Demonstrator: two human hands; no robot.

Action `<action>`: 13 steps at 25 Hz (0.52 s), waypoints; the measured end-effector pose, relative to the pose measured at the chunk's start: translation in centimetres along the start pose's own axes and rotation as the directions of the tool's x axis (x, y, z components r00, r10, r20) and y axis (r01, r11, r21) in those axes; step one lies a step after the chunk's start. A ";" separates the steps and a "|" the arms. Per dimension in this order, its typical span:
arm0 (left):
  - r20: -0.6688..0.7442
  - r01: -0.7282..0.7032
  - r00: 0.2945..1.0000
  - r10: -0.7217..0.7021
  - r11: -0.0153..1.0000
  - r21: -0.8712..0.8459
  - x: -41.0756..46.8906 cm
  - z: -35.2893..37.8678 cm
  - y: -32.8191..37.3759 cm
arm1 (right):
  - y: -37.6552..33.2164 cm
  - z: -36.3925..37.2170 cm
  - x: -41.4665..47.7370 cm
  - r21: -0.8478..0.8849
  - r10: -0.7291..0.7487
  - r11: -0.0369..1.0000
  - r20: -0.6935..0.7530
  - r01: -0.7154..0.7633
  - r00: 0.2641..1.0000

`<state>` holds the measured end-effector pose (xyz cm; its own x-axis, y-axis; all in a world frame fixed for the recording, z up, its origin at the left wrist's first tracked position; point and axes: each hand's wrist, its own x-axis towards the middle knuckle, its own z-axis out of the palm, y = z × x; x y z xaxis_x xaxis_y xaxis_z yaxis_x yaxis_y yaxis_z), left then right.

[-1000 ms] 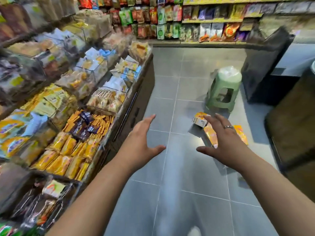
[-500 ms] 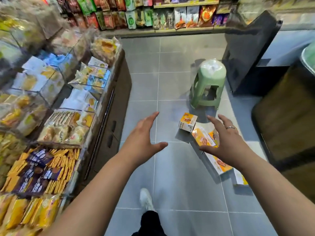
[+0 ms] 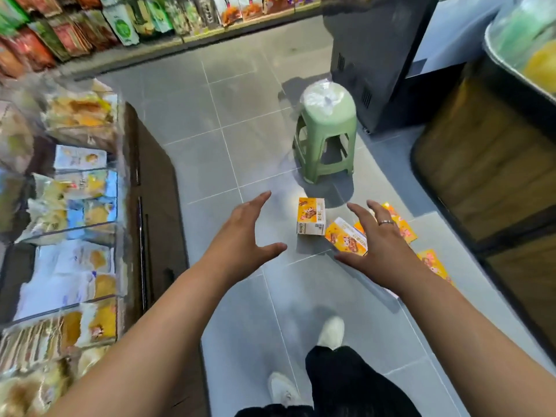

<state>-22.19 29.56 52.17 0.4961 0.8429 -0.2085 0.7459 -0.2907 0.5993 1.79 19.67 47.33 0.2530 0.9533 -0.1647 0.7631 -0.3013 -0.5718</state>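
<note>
On the floor (image 3: 240, 152), orange snack boxes (image 3: 311, 216) nearer than a second ago; my left hand (image 3: 240, 239) and right hand (image 3: 382, 251), fingers (image 3: 259, 200) spread, hold nothing; pickup next

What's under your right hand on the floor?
Orange boxes lie flat on the floor below the right hand. The hand covers parts of them, so their number is unclear.

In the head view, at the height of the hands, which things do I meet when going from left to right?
Snack shelf → left hand → upright orange box → right hand → brown cabinet.
</note>
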 end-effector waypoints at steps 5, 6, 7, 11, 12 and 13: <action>0.040 -0.039 0.998 0.038 0.999 0.010 10.4 -0.2 -1.3 | 1.5 0.5 8.3 0.026 0.072 0.997 -0.008 -0.072 0.997; 0.041 -0.038 0.998 0.038 0.999 0.000 13.2 0.1 -1.5 | 2.3 0.5 11.1 0.042 0.086 0.995 -0.007 -0.086 0.996; 0.033 -0.030 0.999 0.030 1.000 -0.002 16.0 0.6 -1.8 | 3.0 0.7 14.0 0.055 0.098 0.994 -0.017 -0.097 0.995; 0.002 0.021 1.000 -0.021 0.998 -0.051 26.5 4.1 -3.9 | 5.9 3.3 25.7 0.059 0.151 0.987 -0.004 -0.150 0.989; 0.000 0.038 0.999 -0.038 0.998 -0.058 28.4 5.2 -4.7 | 6.6 4.3 27.8 0.056 0.170 0.984 0.000 -0.170 0.985; 0.005 0.059 0.998 -0.059 0.996 -0.063 30.0 6.2 -5.5 | 7.2 5.4 29.4 0.048 0.191 0.980 0.000 -0.191 0.982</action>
<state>-8.65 53.60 37.83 0.4537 0.8563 -0.2469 0.7443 -0.2117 0.6335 11.46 45.69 34.02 0.3941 0.8781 -0.2712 0.6715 -0.4766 -0.5674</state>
